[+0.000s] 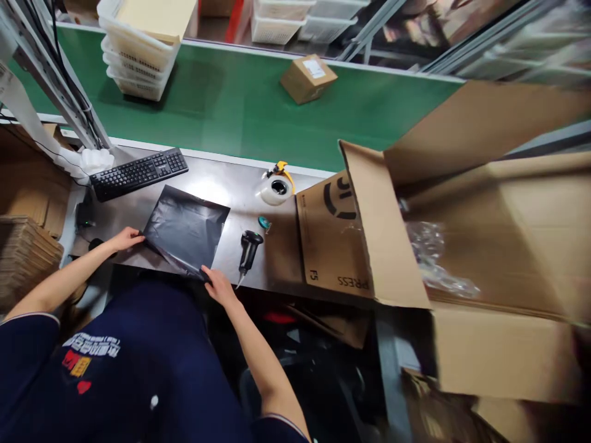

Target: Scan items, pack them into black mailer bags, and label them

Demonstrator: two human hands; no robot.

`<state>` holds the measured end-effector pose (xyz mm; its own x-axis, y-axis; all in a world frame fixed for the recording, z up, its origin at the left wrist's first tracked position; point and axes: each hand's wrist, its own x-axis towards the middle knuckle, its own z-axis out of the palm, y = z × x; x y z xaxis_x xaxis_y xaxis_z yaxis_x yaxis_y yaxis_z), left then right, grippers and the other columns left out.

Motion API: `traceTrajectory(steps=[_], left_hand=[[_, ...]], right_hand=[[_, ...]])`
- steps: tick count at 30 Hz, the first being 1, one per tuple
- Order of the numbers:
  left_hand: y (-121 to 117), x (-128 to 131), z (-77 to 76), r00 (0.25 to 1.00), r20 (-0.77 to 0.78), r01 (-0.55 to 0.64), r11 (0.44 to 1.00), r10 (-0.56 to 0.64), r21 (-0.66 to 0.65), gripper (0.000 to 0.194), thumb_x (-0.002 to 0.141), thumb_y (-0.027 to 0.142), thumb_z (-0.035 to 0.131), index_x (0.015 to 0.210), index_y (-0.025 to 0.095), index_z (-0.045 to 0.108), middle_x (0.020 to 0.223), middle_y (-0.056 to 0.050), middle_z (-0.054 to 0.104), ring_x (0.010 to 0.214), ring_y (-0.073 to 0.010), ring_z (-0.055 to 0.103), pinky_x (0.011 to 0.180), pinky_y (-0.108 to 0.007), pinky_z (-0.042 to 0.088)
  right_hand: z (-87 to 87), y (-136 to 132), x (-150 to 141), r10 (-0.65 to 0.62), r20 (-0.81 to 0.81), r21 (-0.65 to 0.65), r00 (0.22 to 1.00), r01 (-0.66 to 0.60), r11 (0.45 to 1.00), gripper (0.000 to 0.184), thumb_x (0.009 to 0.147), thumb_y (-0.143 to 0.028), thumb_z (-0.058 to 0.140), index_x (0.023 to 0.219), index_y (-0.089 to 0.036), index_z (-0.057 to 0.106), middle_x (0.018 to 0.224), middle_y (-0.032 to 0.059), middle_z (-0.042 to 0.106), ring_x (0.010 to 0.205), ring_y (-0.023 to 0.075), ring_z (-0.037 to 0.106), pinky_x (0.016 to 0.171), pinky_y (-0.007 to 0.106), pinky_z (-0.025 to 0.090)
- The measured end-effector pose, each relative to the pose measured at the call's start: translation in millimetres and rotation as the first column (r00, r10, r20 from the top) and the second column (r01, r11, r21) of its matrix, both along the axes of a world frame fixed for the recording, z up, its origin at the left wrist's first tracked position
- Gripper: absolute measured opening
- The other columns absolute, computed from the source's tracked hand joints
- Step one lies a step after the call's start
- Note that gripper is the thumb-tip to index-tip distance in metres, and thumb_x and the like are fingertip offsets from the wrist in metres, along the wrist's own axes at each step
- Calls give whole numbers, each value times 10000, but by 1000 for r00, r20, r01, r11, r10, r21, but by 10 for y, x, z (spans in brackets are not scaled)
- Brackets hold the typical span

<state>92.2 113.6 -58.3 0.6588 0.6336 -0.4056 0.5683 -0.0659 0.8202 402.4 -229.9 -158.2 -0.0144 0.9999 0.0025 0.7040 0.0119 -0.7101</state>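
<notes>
A flat black plastic mailing bag (187, 227) lies on the metal bench in front of me. My left hand (127, 239) pinches its left corner between thumb and fingers. At the near right corner my right hand (218, 285) grips the bag's edge. Just right of the bag lies a black barcode scanner (250, 249), apart from my right hand. Behind the scanner is a small teal round object (264, 223) whose kind I cannot make out. Beyond the bag's far left corner sits a black keyboard (141, 172).
A tape roll with a yellow dispenser (277, 187) stands at the bench's back. To the right is a large open cardboard box (392, 227) with clear plastic inside. Across the green conveyor belt (221, 104) are a small carton (307, 80) and stacked white baskets (141, 64).
</notes>
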Motion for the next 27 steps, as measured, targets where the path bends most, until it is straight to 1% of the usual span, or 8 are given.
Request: traceTrajectory(steps=[1, 3, 6, 8, 10, 16, 21, 27], left_hand=[[58, 121, -17, 999, 28, -45, 999, 45, 7, 535, 736, 709, 721, 654, 181, 729, 605, -21, 690, 641, -204, 630, 637, -299, 528], [172, 359, -66, 988, 77, -135, 990, 133, 26, 606, 743, 774, 680, 660, 174, 699, 587, -14, 644, 616, -184, 576, 602, -286, 481], [321, 681, -145, 960, 120, -262, 961, 251, 85, 578, 788, 741, 646, 661, 178, 657, 582, 3, 571, 606, -160, 508, 581, -270, 405], [407, 863, -191, 943, 128, -324, 936, 308, 137, 527, 830, 672, 628, 606, 197, 586, 562, 20, 493, 593, -149, 464, 571, -267, 358], [486, 1024, -231, 930, 125, -363, 912, 345, 189, 493, 865, 598, 609, 567, 215, 518, 554, 29, 436, 592, -150, 443, 574, -274, 336], [675, 1378, -338, 916, 48, -394, 865, 399, 312, 426, 928, 476, 543, 579, 241, 478, 564, 20, 442, 655, -184, 476, 650, -306, 361], [748, 1534, -456, 918, -85, -337, 875, 387, 346, 379, 963, 438, 535, 651, 225, 568, 639, -28, 583, 740, -223, 577, 721, -326, 381], [830, 1630, -580, 905, -274, -214, 905, 326, 368, 367, 1007, 437, 543, 750, 199, 653, 738, -96, 692, 828, -267, 672, 725, -328, 407]], right_hand=[[27, 49, -22, -43, -44, -8, 998, 43, 999, 673, 883, -186, 577, 1550, -170, 493, 1457, 184, 671, 1313, 322, 663, 1125, 568, 553], [69, 189, -75, -256, -231, -69, 939, 247, 967, 723, 802, -298, 712, 1495, -186, 537, 1392, 172, 707, 1238, 328, 691, 1068, 541, 577], [87, 507, -85, -602, -443, -230, 665, 565, 793, 631, 739, -529, 751, 1265, -201, 639, 1006, 92, 786, 889, 264, 729, 817, 431, 620], [78, 767, -4, -698, -453, -259, 555, 667, 698, 524, 796, -657, 620, 1061, -205, 643, 769, 29, 708, 706, 216, 655, 687, 369, 575], [69, 1027, 132, -753, -424, -252, 503, 733, 632, 500, 844, -715, 495, 885, -225, 590, 643, -12, 593, 620, 187, 557, 620, 336, 511], [82, 1547, 453, -888, -246, -194, 389, 878, 438, 455, 927, -683, 389, 687, -297, 367, 597, -43, 389, 652, 177, 392, 641, 329, 416], [46, 1668, 494, -920, -73, -193, 385, 900, 392, 447, 984, -618, 316, 663, -311, 373, 595, -1, 476, 661, 206, 417, 675, 355, 432], [-37, 1698, 529, -896, 60, -201, 440, 885, 421, 522, 996, -622, 271, 658, -290, 491, 646, 75, 633, 687, 242, 551, 671, 352, 469]])
